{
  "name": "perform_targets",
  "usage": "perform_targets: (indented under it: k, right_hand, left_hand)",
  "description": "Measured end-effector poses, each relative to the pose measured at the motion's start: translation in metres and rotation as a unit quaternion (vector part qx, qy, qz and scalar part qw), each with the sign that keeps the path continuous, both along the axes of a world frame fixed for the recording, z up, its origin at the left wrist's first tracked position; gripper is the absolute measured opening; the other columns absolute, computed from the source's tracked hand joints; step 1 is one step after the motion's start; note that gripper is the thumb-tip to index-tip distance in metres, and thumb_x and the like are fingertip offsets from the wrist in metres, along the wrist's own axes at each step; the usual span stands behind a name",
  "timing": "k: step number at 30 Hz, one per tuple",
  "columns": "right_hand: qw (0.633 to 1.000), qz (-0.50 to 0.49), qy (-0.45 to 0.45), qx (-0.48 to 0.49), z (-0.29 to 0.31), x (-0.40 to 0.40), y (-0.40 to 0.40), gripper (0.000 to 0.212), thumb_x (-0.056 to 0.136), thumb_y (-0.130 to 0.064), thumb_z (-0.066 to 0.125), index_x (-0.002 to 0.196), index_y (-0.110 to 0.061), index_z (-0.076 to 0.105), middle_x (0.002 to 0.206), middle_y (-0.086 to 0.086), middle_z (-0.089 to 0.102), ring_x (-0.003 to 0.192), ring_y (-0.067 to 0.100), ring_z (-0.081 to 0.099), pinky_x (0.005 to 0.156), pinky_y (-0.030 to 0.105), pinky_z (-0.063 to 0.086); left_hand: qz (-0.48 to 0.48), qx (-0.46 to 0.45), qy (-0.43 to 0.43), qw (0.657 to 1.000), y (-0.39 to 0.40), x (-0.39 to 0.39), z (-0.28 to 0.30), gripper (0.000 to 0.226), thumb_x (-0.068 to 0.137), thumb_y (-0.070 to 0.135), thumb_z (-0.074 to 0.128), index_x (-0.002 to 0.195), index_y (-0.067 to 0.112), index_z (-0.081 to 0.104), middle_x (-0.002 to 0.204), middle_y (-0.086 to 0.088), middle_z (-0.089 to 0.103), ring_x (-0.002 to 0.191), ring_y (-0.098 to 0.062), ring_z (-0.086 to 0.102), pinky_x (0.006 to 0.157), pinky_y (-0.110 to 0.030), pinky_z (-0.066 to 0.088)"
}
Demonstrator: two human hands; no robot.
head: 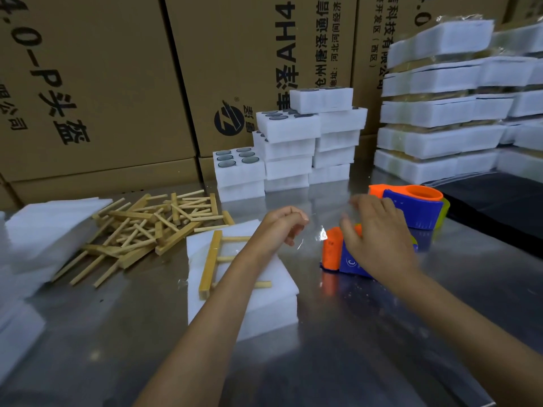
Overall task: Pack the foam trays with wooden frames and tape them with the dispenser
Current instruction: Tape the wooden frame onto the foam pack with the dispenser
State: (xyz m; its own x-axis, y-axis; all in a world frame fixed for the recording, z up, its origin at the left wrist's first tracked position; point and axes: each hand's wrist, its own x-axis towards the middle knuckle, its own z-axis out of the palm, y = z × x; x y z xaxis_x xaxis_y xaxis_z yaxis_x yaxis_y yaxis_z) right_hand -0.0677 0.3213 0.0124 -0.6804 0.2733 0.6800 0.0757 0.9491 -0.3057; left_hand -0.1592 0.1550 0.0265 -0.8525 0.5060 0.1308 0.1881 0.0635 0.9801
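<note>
A white foam tray lies in front of me on the metal table, with a wooden frame resting on top. My left hand hovers over the tray's far right corner, fingers pinched on the end of a clear tape strip. The strip runs to an orange and blue tape dispenser just to the right. My right hand lies on top of that dispenser, fingers spread over it. A second orange and blue dispenser stands behind it.
A heap of loose wooden sticks lies at the left, next to flat foam sheets. Stacked foam trays with dark round inserts stand at the back. Taped foam packs are piled at the right. Cardboard boxes wall the rear.
</note>
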Motion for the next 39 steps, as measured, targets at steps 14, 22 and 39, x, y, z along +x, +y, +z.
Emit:
perform_targets:
  k: [14, 22, 39]
  right_hand:
    - [0.973, 0.045, -0.190, 0.124, 0.015, -0.011, -0.061, 0.052, 0.081, -0.017, 0.059, 0.128, -0.017, 0.035, 0.083, 0.002, 0.057, 0.090, 0.026, 0.054, 0.070, 0.034, 0.028]
    - [0.956, 0.120, -0.233, 0.132, -0.012, -0.014, -0.076, 0.054, 0.085, -0.015, 0.058, 0.133, -0.020, 0.034, 0.098, 0.008, 0.062, 0.091, 0.026, 0.056, 0.057, 0.033, 0.036]
    - [0.769, 0.230, -0.180, -0.569, -0.038, 0.002, -0.097, 0.039, 0.100, -0.040, 0.052, 0.092, -0.010, 0.076, 0.092, -0.003, 0.076, 0.086, 0.009, 0.068, 0.079, 0.028, 0.047]
  left_hand:
    - [0.119, -0.282, 0.265, 0.914, 0.010, 0.013, -0.007, 0.058, 0.094, 0.009, 0.045, 0.151, 0.009, 0.032, 0.160, -0.014, 0.020, 0.147, -0.030, 0.012, 0.120, -0.036, 0.017]
    - [0.356, -0.099, 0.220, 0.903, -0.085, 0.019, 0.018, 0.048, 0.091, 0.013, 0.050, 0.138, 0.020, 0.046, 0.143, -0.001, 0.043, 0.133, -0.019, 0.036, 0.108, -0.037, 0.035]
    - [0.245, 0.043, -0.164, 0.955, -0.137, 0.035, -0.053, 0.040, 0.104, 0.030, 0.044, 0.138, 0.011, 0.051, 0.137, -0.013, 0.056, 0.125, -0.032, 0.054, 0.108, -0.042, 0.039]
